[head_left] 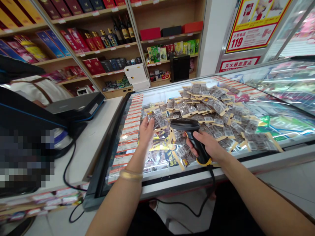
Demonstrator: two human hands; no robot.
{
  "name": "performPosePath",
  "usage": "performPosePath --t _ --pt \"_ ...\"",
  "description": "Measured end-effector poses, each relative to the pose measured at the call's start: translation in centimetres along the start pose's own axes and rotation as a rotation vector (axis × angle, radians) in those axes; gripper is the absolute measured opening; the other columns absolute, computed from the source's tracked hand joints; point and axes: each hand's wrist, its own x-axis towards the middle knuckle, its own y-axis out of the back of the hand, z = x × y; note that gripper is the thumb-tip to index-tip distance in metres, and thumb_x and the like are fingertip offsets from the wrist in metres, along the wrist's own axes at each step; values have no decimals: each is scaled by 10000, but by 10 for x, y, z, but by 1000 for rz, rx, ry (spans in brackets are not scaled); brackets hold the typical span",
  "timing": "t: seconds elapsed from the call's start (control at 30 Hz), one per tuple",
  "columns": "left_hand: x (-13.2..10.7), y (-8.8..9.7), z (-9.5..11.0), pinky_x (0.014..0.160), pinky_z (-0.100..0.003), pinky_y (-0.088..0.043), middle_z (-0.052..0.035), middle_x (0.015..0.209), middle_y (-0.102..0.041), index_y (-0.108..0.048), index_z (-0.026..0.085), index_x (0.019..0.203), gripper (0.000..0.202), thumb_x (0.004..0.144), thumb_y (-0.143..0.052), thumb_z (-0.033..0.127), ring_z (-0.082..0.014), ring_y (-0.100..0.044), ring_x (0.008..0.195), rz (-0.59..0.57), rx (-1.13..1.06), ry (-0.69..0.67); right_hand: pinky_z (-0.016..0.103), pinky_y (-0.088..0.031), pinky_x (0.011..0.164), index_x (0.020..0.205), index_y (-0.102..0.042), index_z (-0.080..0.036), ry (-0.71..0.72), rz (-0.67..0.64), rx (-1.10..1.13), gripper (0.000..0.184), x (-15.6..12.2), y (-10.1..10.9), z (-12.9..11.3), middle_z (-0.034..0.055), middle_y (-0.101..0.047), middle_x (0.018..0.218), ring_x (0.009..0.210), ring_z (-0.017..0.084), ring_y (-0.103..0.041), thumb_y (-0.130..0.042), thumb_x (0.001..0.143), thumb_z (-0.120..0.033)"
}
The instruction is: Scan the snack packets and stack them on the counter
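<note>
My right hand [206, 144] grips the handle of a black barcode scanner [188, 129] with a yellow base; its head points left over the glass. My left hand [145, 131] reaches out with fingers curled on a small clear packet [156, 119] at the left edge of a heap of several similar labelled packets [216, 108]. The heap lies spread across the glass lid of a chest freezer [283, 150]. A gold bangle [130, 175] sits on my left wrist. The scanner's black cable hangs down in front of the freezer.
A white counter [98, 137] at left carries a black till screen [24, 111] and a printer [76, 106], with a person in white behind. Price tags line the freezer's left edge [128, 137]. Shelves of boxed goods and bottles [103, 36] fill the back wall.
</note>
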Motion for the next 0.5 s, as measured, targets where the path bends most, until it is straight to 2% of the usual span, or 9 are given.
performPosePath --t 0.2,0.5 --pt "4 -2 -8 402 -193 -445 -9 795 -715 -640 209 1112 548 781 -742 634 -150 -676 591 16 -35 -32 202 -402 393 942 -604 -157 -17 -8 -25 633 2 1 1 -8 -608 658 412 83 -511 -796 694 -706" --pt "7 -3 -18 415 -208 -478 -3 777 -708 -658 216 1124 537 790 -723 632 -131 -642 548 42 -27 -64 206 -414 397 955 -609 -152 -28 -33 -49 608 -1 2 4 -8 -600 658 416 85 -513 -759 750 -704"
